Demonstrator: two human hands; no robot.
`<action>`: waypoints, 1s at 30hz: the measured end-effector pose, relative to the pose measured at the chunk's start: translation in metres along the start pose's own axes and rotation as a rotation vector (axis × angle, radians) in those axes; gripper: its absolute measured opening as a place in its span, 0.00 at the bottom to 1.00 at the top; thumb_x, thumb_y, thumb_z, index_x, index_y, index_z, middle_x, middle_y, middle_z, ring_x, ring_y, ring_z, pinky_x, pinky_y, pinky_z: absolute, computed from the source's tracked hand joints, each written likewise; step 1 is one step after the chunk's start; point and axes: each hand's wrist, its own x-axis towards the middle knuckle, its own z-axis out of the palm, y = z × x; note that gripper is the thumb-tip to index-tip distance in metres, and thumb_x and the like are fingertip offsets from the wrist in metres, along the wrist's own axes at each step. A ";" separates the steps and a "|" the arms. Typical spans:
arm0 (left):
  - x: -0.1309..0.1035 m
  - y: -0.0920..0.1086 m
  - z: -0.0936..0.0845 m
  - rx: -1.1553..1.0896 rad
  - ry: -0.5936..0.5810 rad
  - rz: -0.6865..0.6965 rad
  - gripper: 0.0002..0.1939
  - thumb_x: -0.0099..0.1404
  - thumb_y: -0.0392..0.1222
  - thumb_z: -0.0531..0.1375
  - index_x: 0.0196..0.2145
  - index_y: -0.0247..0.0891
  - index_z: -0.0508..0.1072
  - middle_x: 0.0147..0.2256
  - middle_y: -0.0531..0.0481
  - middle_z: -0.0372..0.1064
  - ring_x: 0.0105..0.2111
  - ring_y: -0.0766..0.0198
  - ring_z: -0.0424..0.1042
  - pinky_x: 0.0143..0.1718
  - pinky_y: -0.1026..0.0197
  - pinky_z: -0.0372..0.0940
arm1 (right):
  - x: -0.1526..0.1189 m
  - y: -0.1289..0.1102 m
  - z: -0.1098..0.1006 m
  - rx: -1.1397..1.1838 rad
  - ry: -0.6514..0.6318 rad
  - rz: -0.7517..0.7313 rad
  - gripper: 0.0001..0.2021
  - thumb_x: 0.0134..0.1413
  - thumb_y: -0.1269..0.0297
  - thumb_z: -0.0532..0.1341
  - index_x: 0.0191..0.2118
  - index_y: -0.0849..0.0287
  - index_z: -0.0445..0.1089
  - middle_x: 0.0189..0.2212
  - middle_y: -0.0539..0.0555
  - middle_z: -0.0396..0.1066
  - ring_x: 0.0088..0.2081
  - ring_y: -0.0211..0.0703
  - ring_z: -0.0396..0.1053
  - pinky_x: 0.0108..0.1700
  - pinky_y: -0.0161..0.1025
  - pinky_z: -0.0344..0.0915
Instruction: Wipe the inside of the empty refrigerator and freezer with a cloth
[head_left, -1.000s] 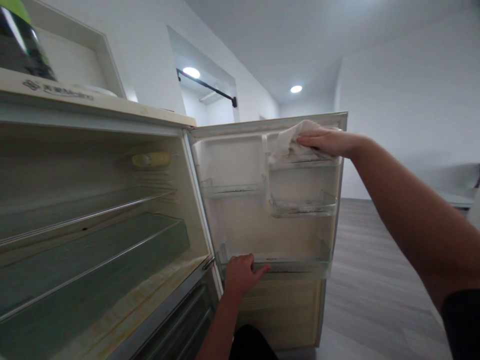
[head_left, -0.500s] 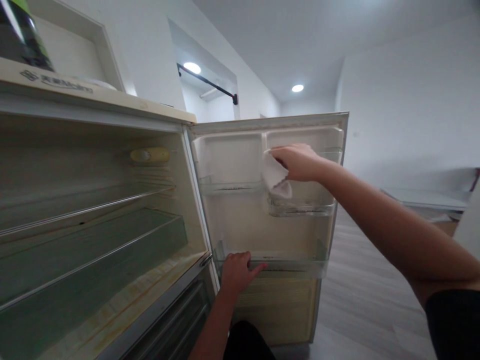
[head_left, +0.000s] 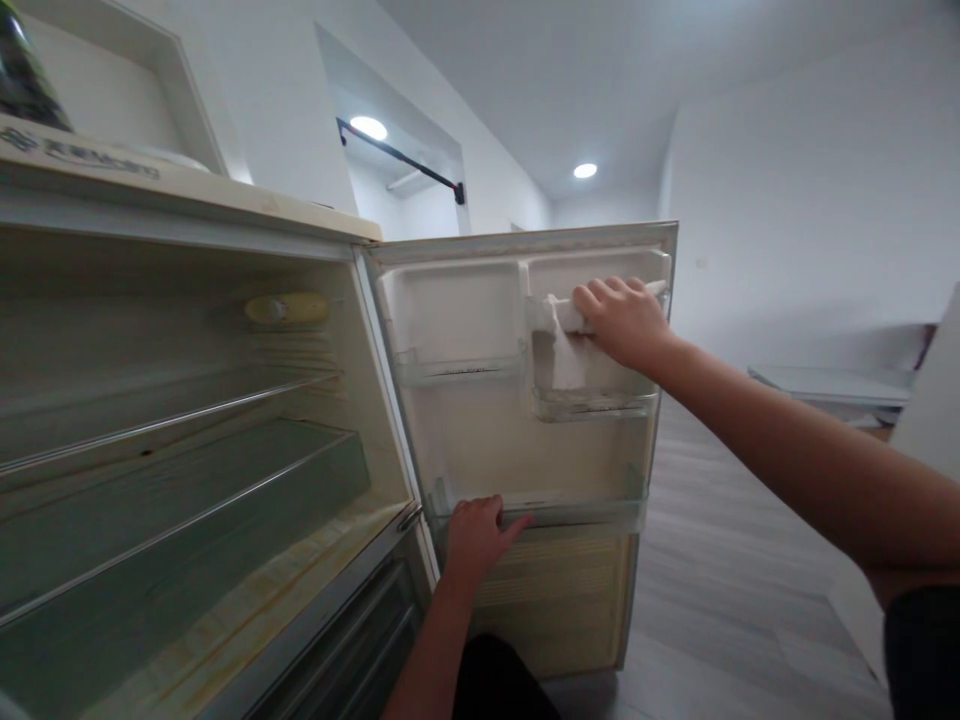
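Near the top right corner of the open door (head_left: 480,440), the right hand (head_left: 626,318) grasped a white cloth (head_left: 568,365) over the front of the upper right rack (head_left: 538,314). Its fingers were bent over the cloth, one end of which hung down in front of the door's lining to just above the lower right rack (head_left: 600,405). Another bit of white showed to the right of the hand, by the rack's right end.

Lower down, the left hand (head_left: 474,540) was at the left part of the bottom rack (head_left: 592,515), its fingers bent over the front rim and its thumb stretched to the right along it; whether they gripped the rim could not be told. The left rack (head_left: 461,370) sat near the door's hinged edge, higher than the lower right rack.

To the left of the door stood the fridge (head_left: 225,205), with a glass shelf (head_left: 187,412) across its inside and a greenish panel (head_left: 225,535) below that. A yellowish lamp cover (head_left: 289,309) was on the inner wall, near the upper right corner. Yellow-brown stains marked the floor of the compartment, toward its front edge. On the fridge's top, at the left, stood a dark bottle (head_left: 26,80).
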 end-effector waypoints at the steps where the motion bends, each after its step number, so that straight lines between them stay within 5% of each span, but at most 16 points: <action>1: 0.002 0.001 0.000 0.005 -0.001 -0.003 0.31 0.68 0.72 0.52 0.31 0.41 0.73 0.31 0.46 0.77 0.36 0.52 0.77 0.42 0.53 0.60 | -0.006 0.011 0.007 -0.002 0.014 0.016 0.13 0.64 0.67 0.56 0.52 0.62 0.67 0.47 0.66 0.73 0.48 0.59 0.67 0.48 0.48 0.57; 7: 0.011 0.013 0.001 0.023 -0.021 -0.051 0.30 0.71 0.70 0.50 0.33 0.40 0.74 0.31 0.44 0.77 0.38 0.51 0.77 0.44 0.52 0.61 | -0.020 0.045 0.040 -0.003 0.053 0.119 0.12 0.63 0.63 0.57 0.48 0.62 0.69 0.46 0.66 0.72 0.49 0.60 0.65 0.52 0.50 0.58; 16: 0.013 0.016 0.004 -0.017 -0.015 -0.066 0.30 0.69 0.70 0.53 0.35 0.39 0.75 0.32 0.43 0.78 0.38 0.50 0.77 0.45 0.51 0.61 | 0.023 -0.048 0.034 0.142 0.159 0.170 0.19 0.60 0.68 0.53 0.55 0.59 0.69 0.47 0.66 0.70 0.50 0.60 0.62 0.57 0.61 0.57; 20: 0.010 0.012 0.006 -0.020 0.001 -0.065 0.30 0.68 0.71 0.54 0.33 0.40 0.74 0.32 0.44 0.78 0.37 0.50 0.77 0.43 0.51 0.61 | 0.028 -0.068 0.027 0.172 0.170 0.178 0.21 0.60 0.68 0.54 0.58 0.57 0.67 0.48 0.65 0.69 0.50 0.60 0.61 0.59 0.64 0.56; 24: 0.005 0.007 0.006 -0.027 0.005 -0.047 0.30 0.67 0.72 0.53 0.31 0.41 0.73 0.31 0.46 0.77 0.37 0.51 0.77 0.43 0.52 0.61 | 0.014 -0.053 0.023 0.108 0.151 0.102 0.19 0.63 0.68 0.52 0.57 0.57 0.67 0.49 0.65 0.69 0.50 0.59 0.60 0.57 0.59 0.58; 30: 0.001 0.004 0.002 -0.032 -0.009 -0.031 0.30 0.68 0.72 0.53 0.31 0.41 0.73 0.31 0.46 0.77 0.36 0.51 0.77 0.43 0.51 0.60 | -0.023 0.019 0.029 0.006 0.100 0.106 0.15 0.64 0.64 0.53 0.52 0.61 0.69 0.47 0.66 0.70 0.49 0.62 0.63 0.52 0.54 0.59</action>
